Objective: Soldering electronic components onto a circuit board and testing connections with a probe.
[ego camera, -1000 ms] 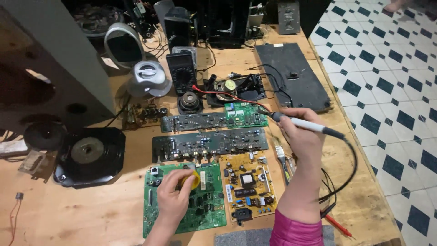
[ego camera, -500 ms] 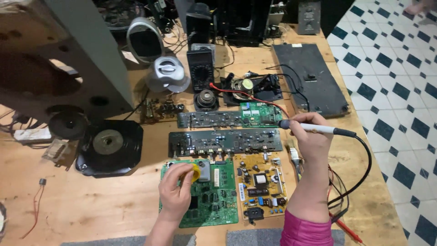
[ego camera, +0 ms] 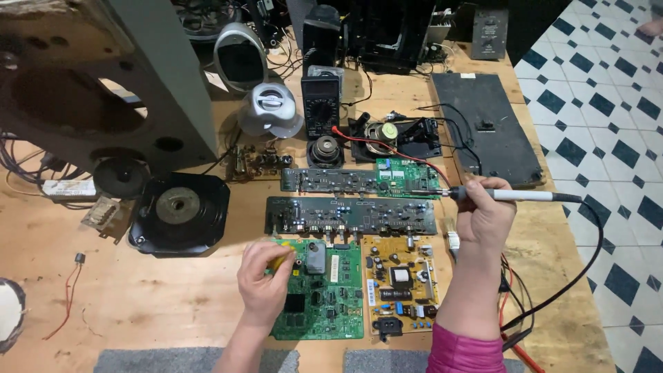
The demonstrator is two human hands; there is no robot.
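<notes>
Left hand (ego camera: 266,280) pinches a half-hidden yellow object (ego camera: 281,260); right hand (ego camera: 485,215) grips a soldering iron (ego camera: 507,195).

circuit boards (ego camera: 351,215) crowd centre, bare wood (ego camera: 166,297) left

A wooden desk (ego camera: 173,304) is filling most of the view. Along its right, a floor (ego camera: 608,103) of white and dark blue diamond tiles is showing.

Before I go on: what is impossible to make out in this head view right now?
- Yellow item in the left hand: fingers cover most of it.
- Soldering iron in the right hand: tip too thin to tell if it touches anything.
- Round white object: cut off by the left edge.
</notes>
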